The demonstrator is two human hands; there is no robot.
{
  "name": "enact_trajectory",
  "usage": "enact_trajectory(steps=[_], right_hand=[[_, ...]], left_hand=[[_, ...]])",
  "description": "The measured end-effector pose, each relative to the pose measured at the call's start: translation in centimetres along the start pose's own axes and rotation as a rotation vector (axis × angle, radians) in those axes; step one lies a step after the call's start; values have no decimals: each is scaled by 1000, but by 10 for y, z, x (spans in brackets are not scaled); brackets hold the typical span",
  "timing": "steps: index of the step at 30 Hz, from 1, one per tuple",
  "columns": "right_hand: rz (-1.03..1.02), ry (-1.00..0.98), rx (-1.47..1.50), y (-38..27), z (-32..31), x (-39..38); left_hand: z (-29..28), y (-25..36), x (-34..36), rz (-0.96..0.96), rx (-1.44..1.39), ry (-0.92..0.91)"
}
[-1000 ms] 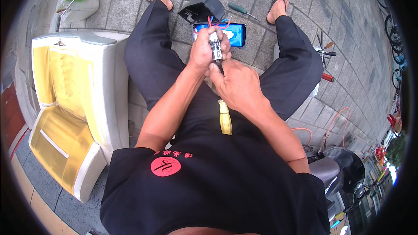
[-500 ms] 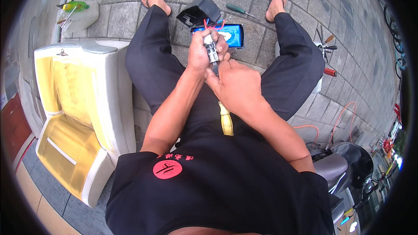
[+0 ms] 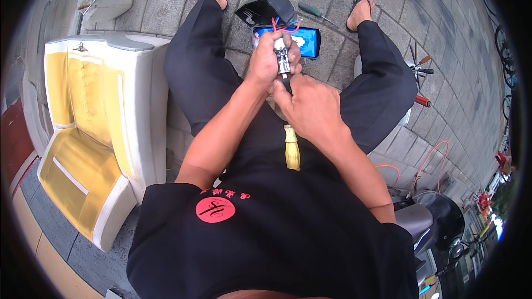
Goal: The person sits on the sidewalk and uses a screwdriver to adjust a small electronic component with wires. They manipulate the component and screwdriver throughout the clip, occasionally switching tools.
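Yellow-cushioned white seat (image 3: 94, 133) on paving at left. Seated person, black trousers, sandals. Left hand (image 3: 269, 61) raised between knees, fingers (image 3: 293, 50) clamped round small metal cylinder (image 3: 281, 60), red and blue wires (image 3: 284, 25) sprouting from its top. Right hand (image 3: 310, 105) just below, fingers closed on dark tool shaft (image 3: 286, 82) meeting cylinder's lower end. Yellow handle (image 3: 291, 155) in lap. Black box (image 3: 266, 6), blue tray (image 3: 302, 41), green screwdriver (image 3: 313, 12) on paving beyond.
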State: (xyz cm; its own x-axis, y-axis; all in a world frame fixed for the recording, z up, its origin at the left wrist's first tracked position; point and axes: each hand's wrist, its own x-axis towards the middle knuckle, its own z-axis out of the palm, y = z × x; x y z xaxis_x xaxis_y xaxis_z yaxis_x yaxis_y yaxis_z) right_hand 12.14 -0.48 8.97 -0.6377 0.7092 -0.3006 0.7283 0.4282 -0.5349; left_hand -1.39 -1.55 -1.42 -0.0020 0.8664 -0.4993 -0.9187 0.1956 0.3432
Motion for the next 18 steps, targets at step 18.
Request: enact_trajectory(steps=[18], right_hand=[[-3, -58, 183, 6, -1, 4]], left_hand=[[6, 1, 1, 1, 116, 47]])
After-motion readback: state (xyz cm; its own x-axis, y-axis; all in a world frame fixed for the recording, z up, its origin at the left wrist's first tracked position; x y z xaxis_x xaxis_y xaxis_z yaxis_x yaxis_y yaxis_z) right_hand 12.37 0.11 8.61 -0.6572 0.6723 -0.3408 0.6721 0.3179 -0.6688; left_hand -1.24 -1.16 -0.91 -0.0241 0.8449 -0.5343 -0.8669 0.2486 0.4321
